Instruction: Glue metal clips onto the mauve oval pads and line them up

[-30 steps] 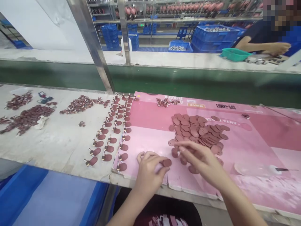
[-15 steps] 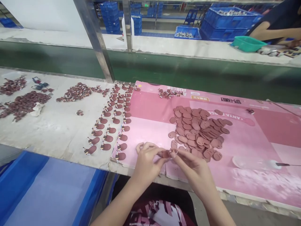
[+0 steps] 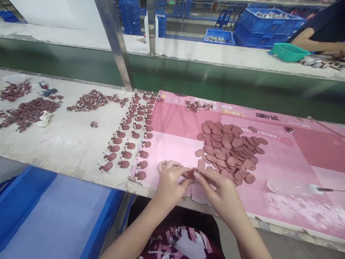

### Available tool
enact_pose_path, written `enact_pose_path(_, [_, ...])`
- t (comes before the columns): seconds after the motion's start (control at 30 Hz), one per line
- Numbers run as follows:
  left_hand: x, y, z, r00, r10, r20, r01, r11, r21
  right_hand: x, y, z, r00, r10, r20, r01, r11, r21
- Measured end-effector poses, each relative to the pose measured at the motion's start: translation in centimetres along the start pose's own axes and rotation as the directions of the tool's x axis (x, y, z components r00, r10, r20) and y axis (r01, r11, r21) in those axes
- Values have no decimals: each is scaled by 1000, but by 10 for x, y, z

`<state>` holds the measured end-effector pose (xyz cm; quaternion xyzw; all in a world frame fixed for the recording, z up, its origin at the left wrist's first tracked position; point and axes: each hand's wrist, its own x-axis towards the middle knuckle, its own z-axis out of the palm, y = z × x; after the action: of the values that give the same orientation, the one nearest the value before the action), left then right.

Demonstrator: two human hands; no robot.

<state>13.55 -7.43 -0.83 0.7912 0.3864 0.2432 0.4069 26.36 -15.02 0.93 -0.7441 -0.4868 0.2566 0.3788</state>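
**Both hands pinch one brown disc at the front edge of the pink mat**

The fingers [image 3: 185,172] of the left hand [image 3: 171,183] and those of the right hand [image 3: 221,190] meet tip to tip and grasp a small brown disc [image 3: 191,175] between them, just above the near edge of the pink mat [image 3: 283,169]. Whether a second small part sits on the disc is too small to tell.

Just beyond the right hand lies a loose pile of brown discs [image 3: 229,149], overlapping on the mat. To the left of the left hand, rows of finished pieces [image 3: 132,135] with small striped ends run in three lines across the seam between the mat and the bare grey surface [image 3: 67,144]. Farther left lie heaps of small dark parts [image 3: 29,111]. A little cluster of parts [image 3: 196,105] sits near the mat's far edge.

Past the green conveyor belt [image 3: 215,84], on the opposite bench, stands a teal tray [image 3: 288,52]; its contents cannot be seen. Behind it, blue crates [image 3: 258,25] hold small pale parts, and a smaller blue crate [image 3: 218,36] holds the same. Another person's arm [image 3: 315,45] rests beside the tray.
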Motion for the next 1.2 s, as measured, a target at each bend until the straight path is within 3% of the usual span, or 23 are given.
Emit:
enact_pose_path(0.6, [2,2,1,998,-56,12,57,998,-40,-2,-3,5,977,-212,-39,200,959,-200])
enact_pose_path(1.2, [3,5,4,986,-167,-8,166,983,-78,2,-2,3,971,-240,13,233,927,-294])
